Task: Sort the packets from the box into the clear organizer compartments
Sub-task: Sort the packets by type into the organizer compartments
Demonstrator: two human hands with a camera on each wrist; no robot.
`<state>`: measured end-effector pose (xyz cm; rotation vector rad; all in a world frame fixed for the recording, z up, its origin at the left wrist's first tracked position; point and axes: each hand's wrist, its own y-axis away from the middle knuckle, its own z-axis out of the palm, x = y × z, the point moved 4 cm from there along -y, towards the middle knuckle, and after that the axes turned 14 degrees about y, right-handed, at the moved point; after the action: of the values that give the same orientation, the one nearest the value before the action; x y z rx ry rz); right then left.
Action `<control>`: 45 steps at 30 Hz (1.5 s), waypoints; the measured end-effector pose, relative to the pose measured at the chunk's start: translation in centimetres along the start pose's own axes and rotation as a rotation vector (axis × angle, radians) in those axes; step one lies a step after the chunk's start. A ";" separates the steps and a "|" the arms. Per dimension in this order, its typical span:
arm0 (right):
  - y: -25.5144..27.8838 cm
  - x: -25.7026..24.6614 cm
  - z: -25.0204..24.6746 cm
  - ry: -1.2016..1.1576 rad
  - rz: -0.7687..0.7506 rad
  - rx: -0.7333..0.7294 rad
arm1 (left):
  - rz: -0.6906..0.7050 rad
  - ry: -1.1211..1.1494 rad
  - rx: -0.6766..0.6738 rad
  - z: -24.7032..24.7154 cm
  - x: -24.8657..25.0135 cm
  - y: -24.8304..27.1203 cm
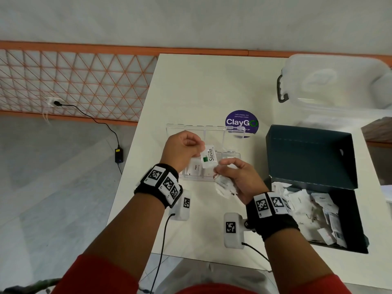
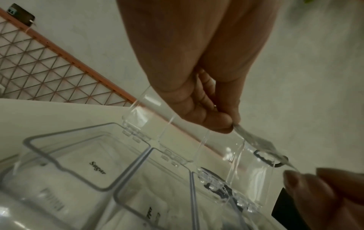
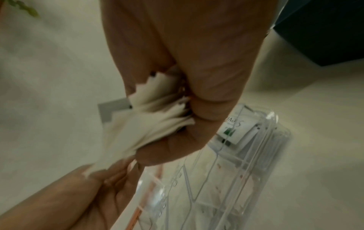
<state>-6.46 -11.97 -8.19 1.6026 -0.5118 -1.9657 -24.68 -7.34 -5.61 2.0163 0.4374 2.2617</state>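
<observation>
1. While the left hand [image 1: 182, 150] hangs above the clear organizer [image 1: 203, 153], its fingers curl in and pinch the upper corner of a white Stevia packet [image 1: 209, 159] between thumb and fingertips.
2. The right hand [image 1: 239, 177] pinches the lower end of that same packet with thumb and forefinger, and its other fingers close round a bunch of white packets [image 3: 149, 124] pressed into the palm.
3. The Stevia packet is held tilted in the air between the two hands, just over the organizer's middle compartments.
4. The organizer lies on the white table [image 1: 191, 85] with its small hinged lids standing open; the left wrist view shows one compartment holding packets marked Sugar [image 2: 97, 169], and the one beside it holding more white packets.
5. To the right of the hands, a dark box [image 1: 314, 158] stands open, its lid raised, with a heap of loose packets [image 1: 314, 211] inside.
6. Behind the organizer a purple ClayGo sticker [image 1: 240, 120] sits on the table, and a clear lidded bin [image 1: 335, 81] stands at the far right corner.
</observation>
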 end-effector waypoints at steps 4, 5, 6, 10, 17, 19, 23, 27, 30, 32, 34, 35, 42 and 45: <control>0.0 -0.7 -3.2 -0.157 -0.044 0.117 | -0.021 -0.054 -0.030 0.8 -0.9 0.0; 0.0 -0.8 -4.0 -0.171 -0.046 0.153 | -0.026 -0.067 -0.035 1.2 -1.1 0.0; 0.0 -0.8 -4.7 -0.171 -0.045 0.184 | -0.029 -0.072 -0.041 1.6 -1.3 0.0; 0.1 -0.8 -5.9 -0.191 -0.025 0.213 | -0.022 -0.136 -0.074 3.7 -1.9 0.0; -0.1 -0.6 -6.6 -0.172 -0.025 0.210 | 0.147 -0.538 -0.169 8.0 -2.6 -0.2; -0.1 -0.6 -6.8 -0.160 -0.021 0.210 | 0.279 -0.739 -0.264 9.0 -2.6 -0.3; -0.4 -0.6 -7.1 -0.146 -0.025 0.210 | 0.482 -1.071 -0.375 9.7 -3.1 -0.1; -0.7 -0.8 -7.3 -0.147 -0.024 0.213 | 0.520 -1.252 -0.460 9.5 -4.1 0.6; -0.9 -1.0 -6.8 -0.160 -0.024 0.192 | 0.480 -1.306 -0.485 9.4 -4.5 0.7; -1.0 -1.0 -6.5 -0.163 -0.019 0.176 | 0.467 -1.295 -0.471 9.3 -4.5 0.6; -1.2 -1.1 -6.2 -0.169 0.028 0.160 | 0.443 -1.234 -0.439 9.2 -4.0 0.5; -1.2 -1.0 -6.1 -0.195 0.061 0.155 | 0.425 -1.160 -0.403 9.0 -3.5 0.5; -1.0 -1.2 -5.5 -0.128 0.069 0.086 | 0.118 -0.402 -0.293 7.1 -0.2 1.0; -1.0 -1.4 -4.2 -0.048 0.039 0.022 | 0.010 -0.452 -0.364 6.6 -0.2 0.9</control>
<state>-2.28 -10.12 -8.59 1.5505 -0.5814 -1.9806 -18.01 -7.24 -4.96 2.2228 -0.0219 1.6535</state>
